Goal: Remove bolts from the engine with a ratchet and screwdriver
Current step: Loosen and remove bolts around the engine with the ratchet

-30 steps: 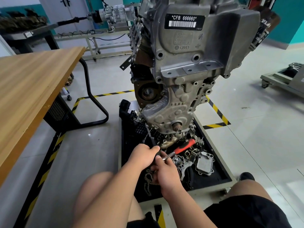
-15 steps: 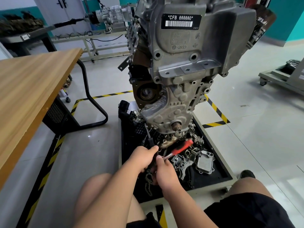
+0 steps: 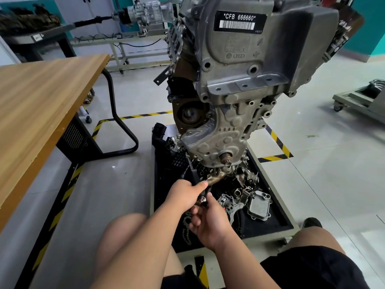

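- Your left hand [image 3: 185,195]: grip clamped round the black-handled, thin-shaft screwdriver [image 3: 194,176]; shaft slants up to the lower left edge of the grey cast-metal engine [image 3: 239,84], labelled "CFB 666660".
- Your right hand [image 3: 211,223], just below the left: grip curled round the metal ratchet [image 3: 203,199]; only its silver head shows btwn the two hands, handle hidden.
- Engine stands upright over a black-lined cart tray [image 3: 281,223] w/ loose grey metal parts [image 3: 259,206] right of your hands.
- Wood-top desk [image 3: 41,105] at left; yellow-black floor tape [image 3: 278,141] round the cart.
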Motion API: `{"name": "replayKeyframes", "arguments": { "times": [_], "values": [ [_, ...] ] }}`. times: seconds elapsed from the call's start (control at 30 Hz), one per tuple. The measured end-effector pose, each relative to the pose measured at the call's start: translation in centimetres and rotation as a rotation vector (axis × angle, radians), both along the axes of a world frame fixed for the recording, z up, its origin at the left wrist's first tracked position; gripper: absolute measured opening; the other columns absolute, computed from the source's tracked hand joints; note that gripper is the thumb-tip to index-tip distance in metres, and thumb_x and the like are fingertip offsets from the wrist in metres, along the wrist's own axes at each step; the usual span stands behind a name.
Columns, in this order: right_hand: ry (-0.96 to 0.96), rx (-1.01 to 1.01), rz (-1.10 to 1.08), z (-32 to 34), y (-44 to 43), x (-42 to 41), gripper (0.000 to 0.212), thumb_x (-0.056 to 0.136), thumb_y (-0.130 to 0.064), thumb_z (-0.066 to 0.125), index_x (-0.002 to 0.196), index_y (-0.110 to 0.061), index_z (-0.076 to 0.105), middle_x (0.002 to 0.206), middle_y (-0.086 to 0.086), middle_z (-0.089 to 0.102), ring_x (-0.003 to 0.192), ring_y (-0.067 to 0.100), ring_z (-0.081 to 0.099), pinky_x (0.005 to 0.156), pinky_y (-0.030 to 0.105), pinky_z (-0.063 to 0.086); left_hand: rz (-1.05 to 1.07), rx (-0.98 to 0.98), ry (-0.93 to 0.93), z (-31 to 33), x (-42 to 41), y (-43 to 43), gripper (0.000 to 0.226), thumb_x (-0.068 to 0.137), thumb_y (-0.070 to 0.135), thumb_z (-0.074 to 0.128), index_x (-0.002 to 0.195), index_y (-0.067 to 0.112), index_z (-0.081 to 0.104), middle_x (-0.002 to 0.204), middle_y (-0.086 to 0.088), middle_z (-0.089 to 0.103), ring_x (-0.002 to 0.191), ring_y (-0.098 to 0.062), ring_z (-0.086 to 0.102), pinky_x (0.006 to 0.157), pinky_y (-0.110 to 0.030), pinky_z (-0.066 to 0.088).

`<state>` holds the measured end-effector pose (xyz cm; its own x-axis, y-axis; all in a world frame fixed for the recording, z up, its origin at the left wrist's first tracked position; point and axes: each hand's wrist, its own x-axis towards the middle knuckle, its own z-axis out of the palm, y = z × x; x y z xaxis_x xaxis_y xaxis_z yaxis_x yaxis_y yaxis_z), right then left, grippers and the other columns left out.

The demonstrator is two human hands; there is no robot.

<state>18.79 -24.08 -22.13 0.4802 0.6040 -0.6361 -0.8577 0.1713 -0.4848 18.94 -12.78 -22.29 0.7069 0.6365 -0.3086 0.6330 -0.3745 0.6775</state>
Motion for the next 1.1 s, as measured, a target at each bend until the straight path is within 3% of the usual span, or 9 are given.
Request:
{"name": "replayKeyframes", "arguments": {
  "times": [0.33, 0.4, 0.47, 0.53, 0.63, 0.73, 0.9, 1.0, 1.1],
  "values": [
    [-0.481, -0.357, 0.049, 0.4, -0.5, 0.1, 0.038, 0.101, -0.035, 0.043, 0.079, -0.008, 0.057, 0.062, 0.003, 0.06, 0.042, 0.014, 0.045, 0.045, 0.024, 0.036, 0.018, -0.023, -0.047, -0.6, 0.2, 0.3, 0.053, 0.075, 0.06, 0.066, 0.049, 0.017, 0.049, 0.034, 0.009, 0.044, 0.041, -0.013, 0.047, 0.047, -0.024, 0.035],
    [-0.591, -0.425, 0.04, 0.5, -0.5, -0.1, 0.031, 0.099, -0.035, 0.045, 0.089, -0.01, 0.06, 0.069, 0.001, 0.064, 0.051, 0.013, 0.051, 0.053, 0.027, 0.039, 0.024, -0.03, -0.054, -0.7, 0.3, 0.3, 0.053, 0.075, 0.059, 0.067, 0.049, 0.016, 0.05, 0.037, 0.008, 0.046, 0.042, -0.013, 0.047, 0.047, -0.024, 0.035],
    [-0.766, -0.517, 0.053, 0.6, -0.6, -0.5, 0.028, 0.099, -0.037, 0.047, 0.115, -0.02, 0.061, 0.09, -0.002, 0.069, 0.075, 0.012, 0.061, 0.068, 0.027, 0.042, 0.034, -0.051, -0.058, -0.7, 0.3, 0.4, 0.056, 0.076, 0.057, 0.069, 0.043, 0.016, 0.051, 0.036, 0.009, 0.046, 0.04, -0.009, 0.047, 0.047, -0.024, 0.033],
    [-0.941, -0.634, 0.092, 0.5, -0.8, -0.6, 0.039, 0.098, -0.04, 0.047, 0.136, -0.035, 0.048, 0.108, -0.006, 0.068, 0.096, 0.014, 0.062, 0.077, 0.029, 0.044, 0.03, -0.085, -0.057, -0.6, 0.3, 0.4, 0.057, 0.078, 0.057, 0.068, 0.037, 0.021, 0.054, 0.031, 0.012, 0.043, 0.03, -0.003, 0.042, 0.044, -0.022, 0.029],
    [-1.165, -0.782, 0.193, 0.2, -1.2, -0.4, 0.049, 0.096, -0.045, 0.048, 0.143, -0.044, 0.034, 0.096, -0.004, 0.067, 0.085, 0.017, 0.062, 0.07, 0.033, 0.048, 0.049, -0.117, -0.064, -0.4, 0.4, 0.5, 0.06, 0.081, 0.058, 0.064, 0.04, 0.017, 0.047, 0.031, 0.01, 0.04, 0.026, -0.003, 0.036, 0.041, -0.021, 0.028],
    [-1.34, -0.918, 0.289, -0.2, -1.4, -0.2, 0.06, 0.095, -0.05, 0.046, 0.149, -0.048, 0.018, 0.109, -0.007, 0.059, 0.097, 0.017, 0.06, 0.07, 0.032, 0.046, 0.07, -0.131, -0.058, -0.4, 0.4, 0.5, 0.05, 0.081, 0.056, 0.063, 0.049, 0.019, 0.05, 0.035, 0.01, 0.045, 0.029, -0.007, 0.038, 0.04, -0.019, 0.03],
    [-1.307, -0.866, 0.259, -0.9, -0.9, 0.1, 0.06, 0.096, -0.048, 0.046, 0.15, -0.034, 0.024, 0.13, -0.005, 0.058, 0.113, 0.017, 0.059, 0.083, 0.033, 0.048, 0.067, -0.148, -0.058, -0.3, 0.4, 0.4, 0.051, 0.081, 0.062, 0.06, 0.046, 0.025, 0.059, 0.033, 0.011, 0.046, 0.024, -0.003, 0.038, 0.037, -0.016, 0.028],
    [-1.154, -0.774, 0.174, -0.9, -0.7, -0.2, 0.041, 0.097, -0.044, 0.047, 0.133, -0.025, 0.041, 0.105, -0.004, 0.068, 0.096, 0.021, 0.064, 0.072, 0.033, 0.046, 0.067, -0.175, -0.038, -0.4, 0.4, 0.7, 0.055, 0.083, 0.063, 0.057, 0.058, 0.015, 0.057, 0.033, 0.009, 0.046, 0.025, -0.005, 0.04, 0.037, -0.016, 0.029],
    [-0.792, -0.634, 0.006, -0.8, -0.3, 0.4, 0.038, 0.099, -0.043, 0.04, 0.112, -0.009, 0.051, 0.091, 0.004, 0.068, 0.079, 0.022, 0.063, 0.068, 0.032, 0.045, 0.079, -0.227, -0.02, -0.5, 0.3, 0.6, 0.053, 0.082, 0.064, 0.056, 0.063, 0.015, 0.05, 0.034, 0.009, 0.04, 0.027, -0.01, 0.039, 0.035, -0.015, 0.03]
  ]
}}
